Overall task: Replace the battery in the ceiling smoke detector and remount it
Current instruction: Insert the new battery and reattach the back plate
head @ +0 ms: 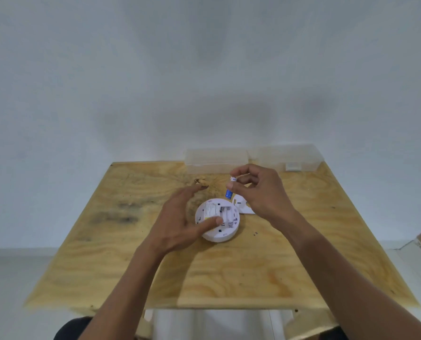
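Detector (217, 219) lies white, round, back up, battery bay open.

white detector (220, 225), blue-white battery (230, 190), wood-grain table (253, 266)

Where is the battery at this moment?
The battery is pinched in the right hand, above the table, just behind the open smoke detector.

Left hand (180, 222): forearm extended forward, palm turned inward, fingers spread and loosely curved, thumb lying flat and pointing right. Right hand (258, 192): raised slightly higher, wrist bent, fingertips (230, 186) pinched together, remaining fingers curled.
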